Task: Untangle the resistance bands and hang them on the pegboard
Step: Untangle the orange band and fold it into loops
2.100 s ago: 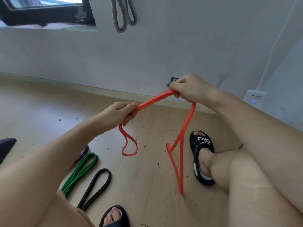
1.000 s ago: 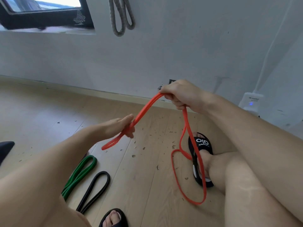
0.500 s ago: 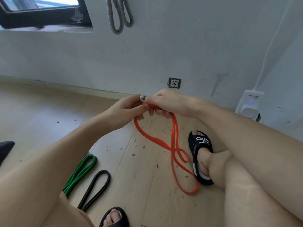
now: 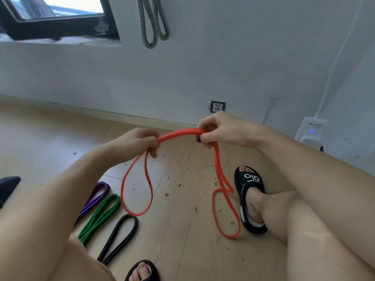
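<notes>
An orange resistance band (image 4: 178, 133) is stretched between both hands above the wooden floor. My left hand (image 4: 140, 141) grips one end of the doubled stretch, and a loop hangs down below it. My right hand (image 4: 219, 129) pinches the other end, where a twisted loop drops toward the floor. On the floor at lower left lie a purple band (image 4: 95, 196), a green band (image 4: 99, 218) and a black band (image 4: 119, 236), side by side. A grey band (image 4: 152, 23) hangs on the white wall above. No pegboard is in view.
My feet in black sandals (image 4: 249, 199) rest on the floor, one at the right and one at the bottom edge. A wall socket (image 4: 217, 106), a white device (image 4: 311, 128) with a cable and a dark window frame (image 4: 60, 27) line the wall. Small debris dots the floor.
My hands, close together half a second ago, have moved apart and pulled a doubled stretch of the orange band between them. A loop now hangs from each hand.
</notes>
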`<state>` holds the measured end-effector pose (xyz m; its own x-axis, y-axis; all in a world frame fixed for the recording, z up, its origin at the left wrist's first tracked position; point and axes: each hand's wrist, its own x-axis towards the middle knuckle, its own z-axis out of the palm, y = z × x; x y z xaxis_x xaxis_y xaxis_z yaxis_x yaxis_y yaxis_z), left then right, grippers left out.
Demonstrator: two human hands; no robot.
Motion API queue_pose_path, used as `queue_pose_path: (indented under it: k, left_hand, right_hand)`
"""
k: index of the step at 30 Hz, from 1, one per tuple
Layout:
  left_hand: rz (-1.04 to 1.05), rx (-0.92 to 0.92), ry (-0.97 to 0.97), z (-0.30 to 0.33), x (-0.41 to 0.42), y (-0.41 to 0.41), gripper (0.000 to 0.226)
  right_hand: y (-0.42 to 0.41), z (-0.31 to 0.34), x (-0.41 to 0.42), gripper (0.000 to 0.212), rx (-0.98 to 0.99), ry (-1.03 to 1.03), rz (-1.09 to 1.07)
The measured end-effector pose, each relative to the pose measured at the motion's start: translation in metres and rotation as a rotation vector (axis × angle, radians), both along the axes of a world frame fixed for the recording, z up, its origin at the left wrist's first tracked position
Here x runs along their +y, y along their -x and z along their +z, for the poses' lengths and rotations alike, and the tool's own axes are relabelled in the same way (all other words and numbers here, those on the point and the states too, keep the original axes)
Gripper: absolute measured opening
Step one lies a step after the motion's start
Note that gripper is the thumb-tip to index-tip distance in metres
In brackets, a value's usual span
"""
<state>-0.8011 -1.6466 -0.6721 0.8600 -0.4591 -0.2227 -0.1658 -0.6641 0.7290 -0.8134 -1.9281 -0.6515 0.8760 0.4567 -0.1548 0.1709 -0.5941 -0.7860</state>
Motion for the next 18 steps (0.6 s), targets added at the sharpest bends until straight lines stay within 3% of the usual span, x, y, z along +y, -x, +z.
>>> queue_pose_path:
  k: [2, 5, 8, 11, 18]
  left_hand:
    - [-0.115, 0.100, -0.152, -0.004, -0.003, 0.006, 0.032]
    - [-0.109, 0.075, -0.025, -0.002, -0.016, 0.013, 0.048]
    - [-0.097, -0.050, 0.170, 0.009, -0.028, 0.017, 0.036]
    - [-0.079, -0.181, 0.193, 0.016, -0.032, 0.018, 0.014]
    - [-0.001, -0.214, 0.248, 0.012, -0.015, 0.012, 0.026]
  right_hand:
    - [0.004, 0.007, 0.005, 0.007, -0.020, -0.075, 0.007]
    - [0.007, 0.013, 0.014, 0.006, -0.046, -0.101, 0.020]
    - [0.006, 0.014, 0.020, 0.006, -0.068, -0.125, 0.011]
    - [0.003, 0.013, 0.020, 0.006, -0.062, -0.114, 0.009]
    - [-0.010, -0.011, -0.001, 0.014, 0.028, 0.268, 0.051]
